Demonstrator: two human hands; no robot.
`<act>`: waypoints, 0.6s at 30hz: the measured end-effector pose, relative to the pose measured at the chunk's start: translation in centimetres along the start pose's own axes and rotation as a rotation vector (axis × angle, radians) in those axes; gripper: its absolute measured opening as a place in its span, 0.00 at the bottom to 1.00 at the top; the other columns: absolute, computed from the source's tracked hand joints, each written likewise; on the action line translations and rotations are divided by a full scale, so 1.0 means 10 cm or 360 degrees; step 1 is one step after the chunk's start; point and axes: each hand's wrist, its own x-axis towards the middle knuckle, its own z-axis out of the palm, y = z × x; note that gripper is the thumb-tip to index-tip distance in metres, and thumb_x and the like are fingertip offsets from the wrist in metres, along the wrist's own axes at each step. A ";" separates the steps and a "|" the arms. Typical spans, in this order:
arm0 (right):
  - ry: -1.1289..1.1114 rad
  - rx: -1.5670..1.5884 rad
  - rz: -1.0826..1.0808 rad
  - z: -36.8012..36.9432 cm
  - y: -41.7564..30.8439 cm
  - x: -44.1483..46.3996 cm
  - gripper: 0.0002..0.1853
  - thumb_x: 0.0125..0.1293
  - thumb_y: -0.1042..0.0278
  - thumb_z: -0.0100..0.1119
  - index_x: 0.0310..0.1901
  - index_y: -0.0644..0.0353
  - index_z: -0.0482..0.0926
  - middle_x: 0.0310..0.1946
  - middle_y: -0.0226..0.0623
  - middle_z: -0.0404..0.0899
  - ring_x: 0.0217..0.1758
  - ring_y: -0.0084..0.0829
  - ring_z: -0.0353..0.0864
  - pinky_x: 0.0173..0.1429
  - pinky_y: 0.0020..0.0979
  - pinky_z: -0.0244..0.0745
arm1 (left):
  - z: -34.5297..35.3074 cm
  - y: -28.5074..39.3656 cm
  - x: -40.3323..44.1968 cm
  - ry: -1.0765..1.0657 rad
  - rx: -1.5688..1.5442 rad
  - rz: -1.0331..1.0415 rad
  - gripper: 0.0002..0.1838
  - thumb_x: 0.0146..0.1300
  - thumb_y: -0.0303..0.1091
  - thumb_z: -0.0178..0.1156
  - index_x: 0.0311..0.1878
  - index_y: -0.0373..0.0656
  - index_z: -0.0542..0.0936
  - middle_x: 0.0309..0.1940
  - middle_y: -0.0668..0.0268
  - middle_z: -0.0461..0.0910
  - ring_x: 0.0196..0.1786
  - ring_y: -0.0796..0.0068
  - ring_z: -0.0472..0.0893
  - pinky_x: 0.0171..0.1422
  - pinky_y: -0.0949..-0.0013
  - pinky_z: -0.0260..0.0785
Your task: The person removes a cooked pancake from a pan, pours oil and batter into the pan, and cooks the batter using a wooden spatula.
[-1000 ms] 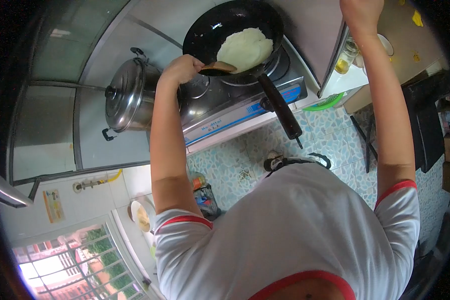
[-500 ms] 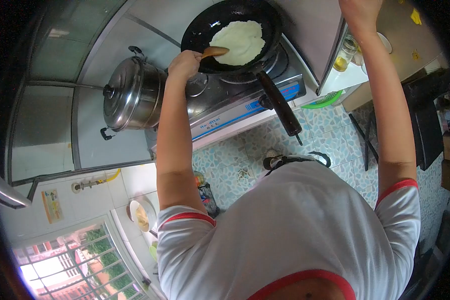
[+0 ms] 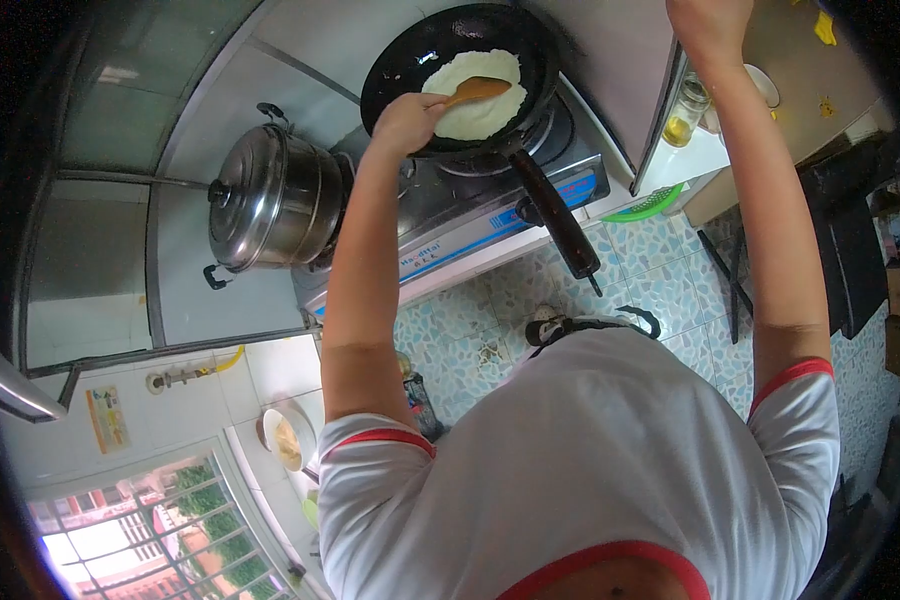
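Note:
My left hand is closed around the handle of a wooden spatula, over the near left rim of a black wok. The spatula's blade is over a pale, flat pancake in the wok; whether they touch cannot be told. The wok sits on a burner of the gas stove, its dark handle pointing towards me. At the top right, my right hand is raised near the edge of an upright panel. Its fingers are cut off by the frame.
A lidded steel pot stands left of the wok. On the right are a glass jar with yellow contents and a green basket. A white bowl with pale food sits at lower left. A bottle stands on the floor.
My left hand has moved to the right with the spatula, bringing its blade from the pancake's left edge to over its middle. The right hand has shifted slightly left.

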 end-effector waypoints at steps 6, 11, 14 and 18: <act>0.0023 -0.0155 -0.0112 0.00 0.05 -0.01 0.25 0.57 0.79 0.44 0.59 0.68 0.60 0.51 0.45 0.70 0.56 0.33 0.69 0.59 0.29 0.59 | 0.19 -0.08 0.25 -0.0085 -0.0006 0.0040 0.14 0.59 0.41 0.49 0.46 0.54 0.78 0.42 0.57 0.77 0.45 0.59 0.76 0.50 0.64 0.67; 0.0033 0.0104 -0.0012 0.02 0.03 -0.02 0.25 0.57 0.80 0.44 0.59 0.68 0.59 0.51 0.45 0.70 0.55 0.33 0.69 0.59 0.28 0.60 | -0.05 -0.14 0.17 0.0101 0.0217 -0.0202 0.13 0.59 0.37 0.52 0.46 0.46 0.78 0.36 0.57 0.79 0.39 0.65 0.78 0.46 0.67 0.67; 0.0009 -0.0015 -0.0042 -0.01 0.01 -0.01 0.25 0.57 0.80 0.43 0.59 0.68 0.59 0.51 0.45 0.70 0.56 0.33 0.68 0.59 0.28 0.60 | -0.06 -0.43 0.13 0.0042 0.0317 -0.0363 0.13 0.57 0.40 0.50 0.43 0.54 0.80 0.38 0.57 0.78 0.42 0.58 0.77 0.48 0.64 0.67; 0.0032 -0.0033 -0.0094 0.00 0.00 -0.01 0.25 0.57 0.79 0.43 0.59 0.67 0.59 0.51 0.45 0.70 0.55 0.32 0.69 0.58 0.28 0.60 | -0.27 -0.43 -0.09 -0.0182 0.0318 -0.0293 0.12 0.57 0.38 0.52 0.42 0.53 0.80 0.37 0.58 0.79 0.42 0.60 0.78 0.47 0.65 0.67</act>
